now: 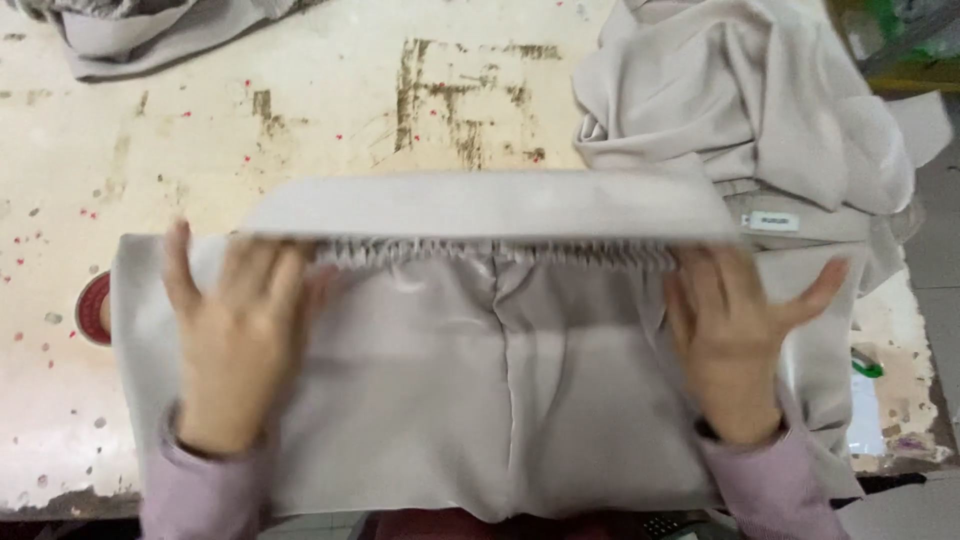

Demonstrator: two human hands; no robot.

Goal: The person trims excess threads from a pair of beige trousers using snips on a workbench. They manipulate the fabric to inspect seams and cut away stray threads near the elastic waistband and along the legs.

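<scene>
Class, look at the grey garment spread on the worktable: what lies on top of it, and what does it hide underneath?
Both hands, left hand and right hand, press flat on the grey garment. Beneath it the worn table is covered, as is part of a red round thing.

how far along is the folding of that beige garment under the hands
Partly done, it seems. The beige garment lies flat on the worn table, and its upper part appears already turned over into a band above the gathered elastic waist. In hand: the left hand and right hand press flat on it, fingers spread. Left: the heap of similar cloth beyond looks unfolded.
</scene>
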